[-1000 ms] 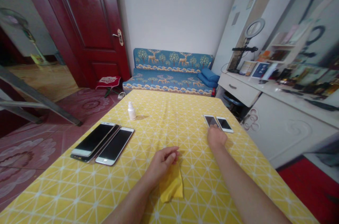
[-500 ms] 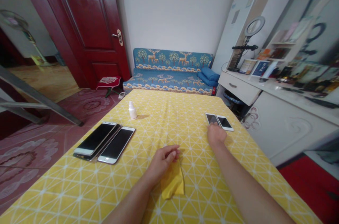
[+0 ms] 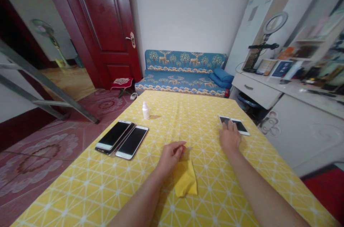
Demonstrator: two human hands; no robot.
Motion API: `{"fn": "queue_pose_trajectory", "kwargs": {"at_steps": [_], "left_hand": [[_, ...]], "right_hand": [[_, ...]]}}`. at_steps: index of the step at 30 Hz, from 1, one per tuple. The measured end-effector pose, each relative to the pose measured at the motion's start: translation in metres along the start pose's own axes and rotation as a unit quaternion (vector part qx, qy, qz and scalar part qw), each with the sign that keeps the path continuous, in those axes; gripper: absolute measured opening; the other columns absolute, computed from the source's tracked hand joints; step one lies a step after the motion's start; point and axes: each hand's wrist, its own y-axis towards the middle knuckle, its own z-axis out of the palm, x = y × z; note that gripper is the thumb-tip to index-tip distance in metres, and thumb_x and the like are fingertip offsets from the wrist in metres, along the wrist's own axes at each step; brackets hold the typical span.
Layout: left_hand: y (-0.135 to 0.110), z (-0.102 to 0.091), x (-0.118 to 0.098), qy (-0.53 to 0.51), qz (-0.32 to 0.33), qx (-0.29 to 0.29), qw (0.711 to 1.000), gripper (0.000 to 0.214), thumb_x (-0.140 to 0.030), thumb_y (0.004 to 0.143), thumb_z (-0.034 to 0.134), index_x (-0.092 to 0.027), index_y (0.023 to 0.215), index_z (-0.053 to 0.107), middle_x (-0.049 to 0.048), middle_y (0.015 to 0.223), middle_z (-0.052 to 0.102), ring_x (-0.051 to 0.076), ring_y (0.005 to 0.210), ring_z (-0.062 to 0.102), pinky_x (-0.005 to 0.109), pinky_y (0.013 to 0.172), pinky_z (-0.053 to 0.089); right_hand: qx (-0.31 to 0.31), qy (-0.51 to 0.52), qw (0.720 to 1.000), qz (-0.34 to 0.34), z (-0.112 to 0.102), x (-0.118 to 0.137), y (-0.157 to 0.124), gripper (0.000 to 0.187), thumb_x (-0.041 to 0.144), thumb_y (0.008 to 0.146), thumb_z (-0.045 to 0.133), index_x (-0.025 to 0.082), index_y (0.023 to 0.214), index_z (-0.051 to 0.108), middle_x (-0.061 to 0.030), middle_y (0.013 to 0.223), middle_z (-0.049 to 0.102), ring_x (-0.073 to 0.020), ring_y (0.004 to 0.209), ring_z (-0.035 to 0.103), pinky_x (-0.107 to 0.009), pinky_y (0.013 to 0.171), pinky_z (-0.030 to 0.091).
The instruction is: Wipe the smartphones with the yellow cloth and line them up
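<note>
My right hand [image 3: 230, 137] reaches to the far right of the table, fingers stretched out over two white-framed phones lying side by side. Its fingertips cover part of the left phone [image 3: 223, 119] and the near edge of the right phone [image 3: 243, 128]. My left hand [image 3: 172, 155] rests near the middle with fingers loosely bent and a gap between thumb and forefinger. Just below it lies a yellow cloth [image 3: 186, 180], its upper edge partly behind the hand; no grip on it shows.
On the left of the table are a white-framed phone [image 3: 132, 143] and a stack of phones [image 3: 114, 135]. Behind them stands a white spray bottle [image 3: 145, 111]. A patterned tablecloth [image 3: 107, 198] covers the table. A blue sofa [image 3: 185, 73] and a white dresser [image 3: 258, 92] stand beyond.
My right hand has moved forward, its fingers now extended over the two phones instead of bent at their near edge. My left hand stays by the cloth. The view has turned slightly left.
</note>
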Motion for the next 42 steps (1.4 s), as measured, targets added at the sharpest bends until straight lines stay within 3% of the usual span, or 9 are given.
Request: {"fn": "queue_pose_trajectory", "kwargs": {"at_steps": [5,9,13,22,26,29,33,37,42], "left_hand": [[0.008,-0.052,-0.01,0.364,0.102,-0.18,0.908,0.035,-0.015,0.084,0.044,-0.018,0.108,0.069,0.0098,0.108,0.067,0.023,0.105,0.057,0.037,0.094,0.042],[0.005,-0.082,-0.017,0.554,-0.021,-0.276,0.785,0.041,-0.023,0.085,0.046,-0.015,0.122,0.062,0.0168,0.12,0.06,0.033,0.115,0.049,0.046,0.097,0.038],[0.004,-0.079,-0.012,0.617,-0.134,-0.226,0.742,0.052,-0.026,0.085,0.048,-0.007,0.132,0.052,0.0282,0.133,0.049,0.04,0.127,0.042,0.053,0.101,0.032],[0.001,-0.044,-0.015,0.579,-0.063,-0.07,0.81,0.058,-0.027,0.087,0.047,-0.012,0.143,0.04,0.0263,0.148,0.033,0.041,0.139,0.026,0.053,0.109,0.024],[0.003,-0.045,-0.017,0.489,0.04,-0.003,0.871,0.05,-0.021,0.087,0.043,-0.017,0.137,0.049,0.0151,0.142,0.048,0.028,0.134,0.04,0.039,0.108,0.033],[0.005,-0.057,-0.018,0.453,0.091,-0.045,0.886,0.046,-0.025,0.087,0.046,-0.021,0.132,0.054,0.0081,0.138,0.053,0.022,0.128,0.045,0.034,0.106,0.036],[0.004,-0.075,-0.02,0.528,0.008,-0.117,0.841,0.073,-0.043,0.073,0.065,-0.014,0.137,0.047,0.0165,0.135,0.051,0.033,0.123,0.044,0.042,0.102,0.036],[0.004,-0.079,-0.022,0.569,-0.07,-0.119,0.811,0.08,-0.05,0.069,0.067,-0.015,0.137,0.044,0.0167,0.117,0.06,0.032,0.111,0.053,0.039,0.094,0.04],[0.005,-0.074,-0.026,0.529,-0.151,-0.107,0.828,0.084,-0.054,0.062,0.071,-0.02,0.134,0.044,0.014,0.105,0.067,0.031,0.099,0.062,0.035,0.079,0.044]], "right_hand": [[-0.057,0.116,0.979,-0.157,-0.012,0.023,-0.029,0.031,0.025,0.092,0.047,0.015,0.115,0.065,-0.0143,0.141,0.048,-0.0287,0.13,0.042,-0.047,0.109,0.027],[0.004,0.297,0.934,-0.199,-0.044,0.059,-0.075,0.03,0.033,0.094,0.045,0.018,0.103,0.069,-0.0099,0.112,0.067,-0.0235,0.106,0.059,-0.037,0.094,0.044],[0.103,0.358,0.897,-0.237,-0.079,0.09,-0.122,0.029,0.039,0.093,0.047,0.023,0.102,0.069,-0.0081,0.111,0.067,-0.0233,0.105,0.059,-0.038,0.093,0.045],[0.204,0.326,0.848,-0.364,-0.081,0.094,-0.158,0.078,0.055,0.073,0.068,0.028,0.141,0.043,-0.0072,0.155,0.026,-0.0343,0.141,0.024,-0.06,0.113,0.017],[0.118,0.333,0.888,-0.295,-0.066,0.092,-0.149,0.059,0.034,0.078,0.065,0.02,0.133,0.051,-0.0109,0.148,0.041,-0.0299,0.135,0.037,-0.052,0.111,0.03],[0.014,0.345,0.916,-0.207,-0.06,0.083,-0.134,0.04,0.023,0.078,0.063,0.015,0.116,0.06,-0.0157,0.13,0.055,-0.0303,0.122,0.048,-0.048,0.102,0.04],[0.008,0.385,0.897,-0.217,-0.078,0.07,-0.125,0.013,0.027,0.081,0.063,0.02,0.091,0.062,-0.008,0.097,0.063,-0.0238,0.095,0.057,-0.04,0.085,0.046],[0.141,0.375,0.862,-0.311,-0.104,0.069,-0.134,0.037,0.037,0.063,0.08,0.025,0.094,0.062,-0.0009,0.096,0.062,-0.0219,0.091,0.056,-0.035,0.079,0.045],[0.174,0.371,0.855,-0.318,-0.101,0.077,-0.138,0.012,0.02,0.079,0.065,0.023,0.09,0.061,-0.0014,0.094,0.062,-0.0195,0.092,0.056,-0.031,0.08,0.044]]}}
